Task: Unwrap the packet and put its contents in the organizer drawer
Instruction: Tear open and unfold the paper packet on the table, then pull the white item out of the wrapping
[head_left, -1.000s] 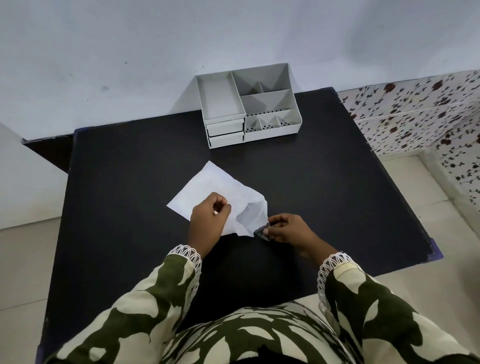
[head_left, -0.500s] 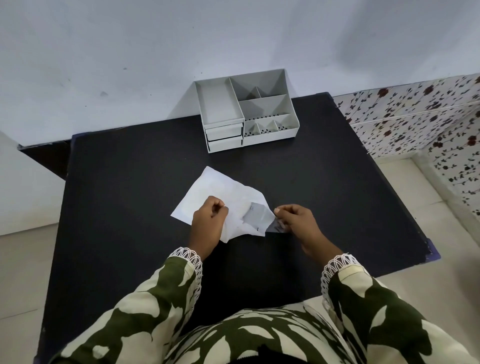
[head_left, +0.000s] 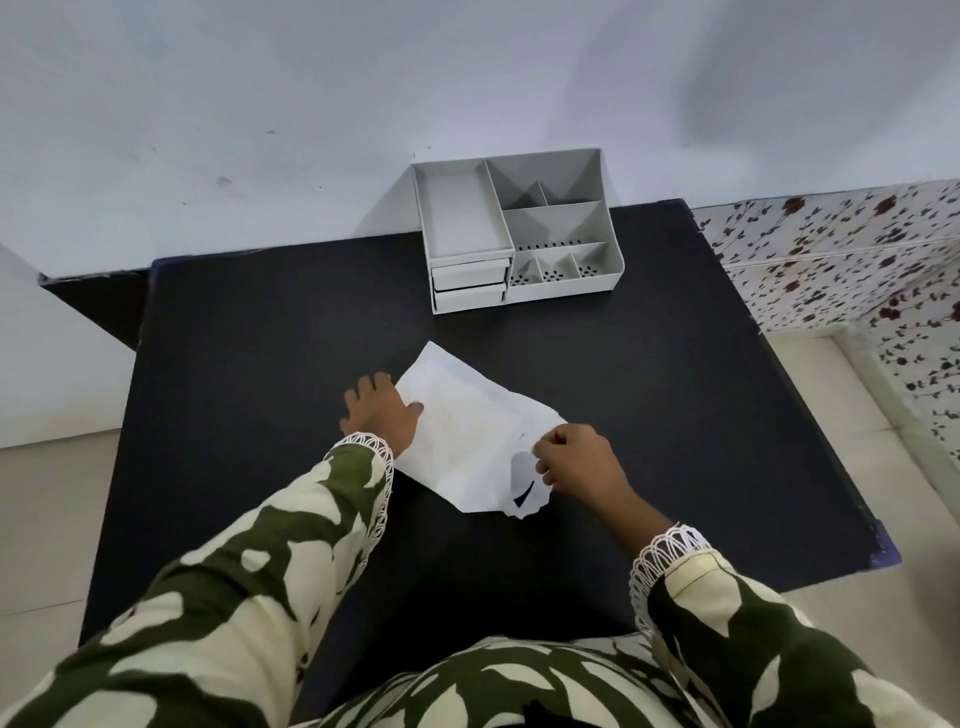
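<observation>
Black square-topped table, set against pale wall; blue showing at worn near-right corner. At far edge, right of centre: grey plastic organizer, open compartments on top, two shut drawers stacked at front left. Mid-table: crumpled white paper, spread mostly flat, near-right end curled up with a dark sliver showing beneath. Left hand flat on tabletop, thumb side on paper's left edge. Right hand fisted at paper's right end. Organizer and paper well apart.

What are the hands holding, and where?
Left hand lies flat, pressing the paper's left edge. Right hand is closed at its right edge; what it pinches can't be told.
</observation>
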